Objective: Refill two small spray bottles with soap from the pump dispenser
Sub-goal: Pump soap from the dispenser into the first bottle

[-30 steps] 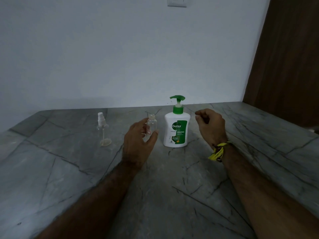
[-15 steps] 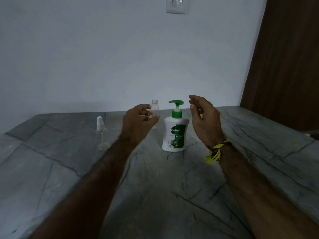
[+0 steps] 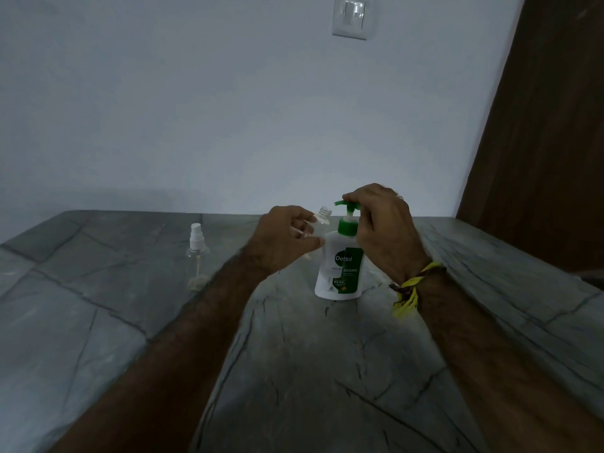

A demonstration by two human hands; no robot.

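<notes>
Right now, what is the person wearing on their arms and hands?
Both forearms are bare, with no sleeves in view. The right wrist carries a yellow and dark thread band with loose yellow ends hanging down. Nothing shows on the left hand or its wrist.

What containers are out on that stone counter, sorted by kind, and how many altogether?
Small clear spray bottles: 2, the open bottle held by the left hand, and the capped bottle standing on the counter.
Pump dispensers: 1, the soap dispenser under the right hand.
Total: 3
</notes>
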